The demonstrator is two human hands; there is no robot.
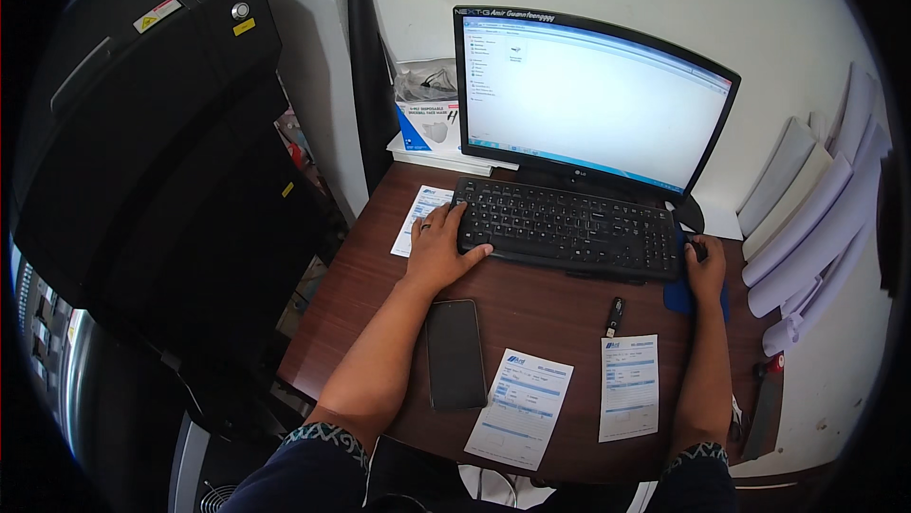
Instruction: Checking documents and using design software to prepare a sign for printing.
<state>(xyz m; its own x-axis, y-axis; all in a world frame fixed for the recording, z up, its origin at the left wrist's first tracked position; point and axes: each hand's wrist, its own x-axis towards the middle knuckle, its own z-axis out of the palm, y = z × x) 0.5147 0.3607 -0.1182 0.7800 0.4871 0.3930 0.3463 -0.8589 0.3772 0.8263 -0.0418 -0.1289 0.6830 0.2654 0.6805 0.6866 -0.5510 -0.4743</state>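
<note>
Black and slim, the keyboard is placed far on the bench. Its left end is touched by the left hand; the fingers are spread loosely and nothing is gripped, though whether keys are pressed cannot be told. At its right end, the mouse is grasped by the right hand, over a blue pad. On the monitor, a folder window with one file icon is shown, so the folder is judged already opened; no file contents are displayed, so that part is presumably left undone. Nearer, a USB stick is laid unplugged at the right slip's far edge. A dark phone is set just left of the centre slip; the left slip is partly hidden by the left hand.
</note>
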